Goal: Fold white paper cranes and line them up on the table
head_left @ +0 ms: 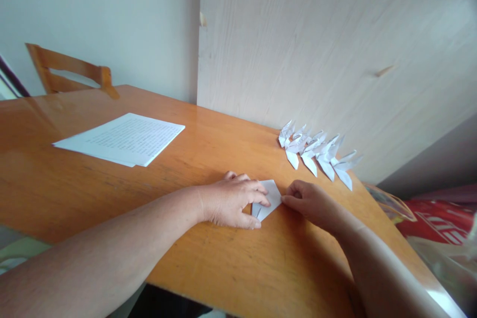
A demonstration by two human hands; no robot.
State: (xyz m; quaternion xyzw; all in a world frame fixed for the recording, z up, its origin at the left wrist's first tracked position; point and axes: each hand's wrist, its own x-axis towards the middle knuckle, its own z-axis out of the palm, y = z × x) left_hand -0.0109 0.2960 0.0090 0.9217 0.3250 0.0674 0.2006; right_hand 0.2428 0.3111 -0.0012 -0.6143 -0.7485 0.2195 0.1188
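Note:
A small folded piece of white paper lies on the wooden table in front of me. My left hand rests over its left part, fingers stretched out, with fingertips and thumb pressing on the sheet. At its right corner my right hand is closed, thumb and forefinger pinching the tip. The left side of the folded paper is partly hidden beneath my left fingers.
Several folded white paper figures stand in rows near the wooden panel. A stack of printed sheets lies on the left of the table. Beyond it is a wooden chair. A red bag sits past the right edge.

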